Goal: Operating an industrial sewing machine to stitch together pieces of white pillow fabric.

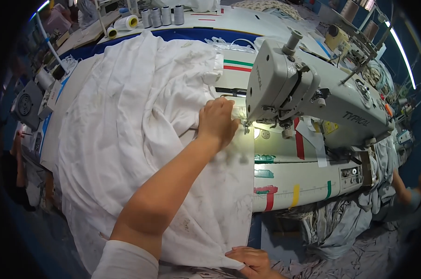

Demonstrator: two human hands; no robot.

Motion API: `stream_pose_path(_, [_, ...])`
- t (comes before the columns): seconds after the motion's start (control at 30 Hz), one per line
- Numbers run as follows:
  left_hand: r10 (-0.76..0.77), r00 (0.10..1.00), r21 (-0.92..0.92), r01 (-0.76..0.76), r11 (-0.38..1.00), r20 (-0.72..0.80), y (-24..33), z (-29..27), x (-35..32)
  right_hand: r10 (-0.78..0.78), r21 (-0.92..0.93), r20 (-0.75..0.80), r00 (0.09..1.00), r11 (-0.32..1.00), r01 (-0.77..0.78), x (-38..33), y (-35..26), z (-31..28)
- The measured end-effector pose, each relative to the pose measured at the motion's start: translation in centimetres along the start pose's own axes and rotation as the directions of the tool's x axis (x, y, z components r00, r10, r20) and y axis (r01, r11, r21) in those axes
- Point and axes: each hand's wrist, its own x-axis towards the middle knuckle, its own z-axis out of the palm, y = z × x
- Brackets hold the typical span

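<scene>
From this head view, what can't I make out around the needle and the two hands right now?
- Needle and presser foot: hidden behind the left hand and glare under the sewing machine head.
- Left fingertips: blocked by the back of the hand, pressed on the white fabric.
- Right hand: cut off by the lower edge, pinching the fabric corner.
- Thread spools: too small.

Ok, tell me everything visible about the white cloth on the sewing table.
The white cloth is a large thin sheet, creased and bunched into folds, with a few faint smudges. It covers most of the table's left side and hangs over the near edge. Its right edge runs up to the needle area of the sewing machine. The left hand presses flat on it beside the needle; the right hand pinches its lower corner at the near edge.
</scene>
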Motion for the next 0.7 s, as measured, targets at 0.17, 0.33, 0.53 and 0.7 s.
stream_pose_path(0.17, [0.116,0.975,0.028,-0.123,0.992,0.189,-1.2,2.6,3.2,0.038,0.058,-0.007,0.999,0.998,-0.038,1.4,1.3,-0.7])
stream_pose_path(0.33, [0.265,0.961,0.056,-0.269,0.961,0.076,-3.2,4.1,5.5,0.036,0.065,0.0,0.999,0.997,-0.036,3.6,2.3,-2.3])
stream_pose_path(0.53, [0.194,0.974,-0.123,-0.18,0.976,0.113,-4.8,5.8,9.6,-0.005,0.021,0.052,0.999,1.0,0.004,8.4,1.2,-4.6])
stream_pose_path(0.7, [0.101,0.983,-0.129,-0.081,0.988,0.151,-5.8,6.1,12.5,-0.059,-0.057,0.077,0.995,0.996,0.063,12.2,1.5,-6.3])
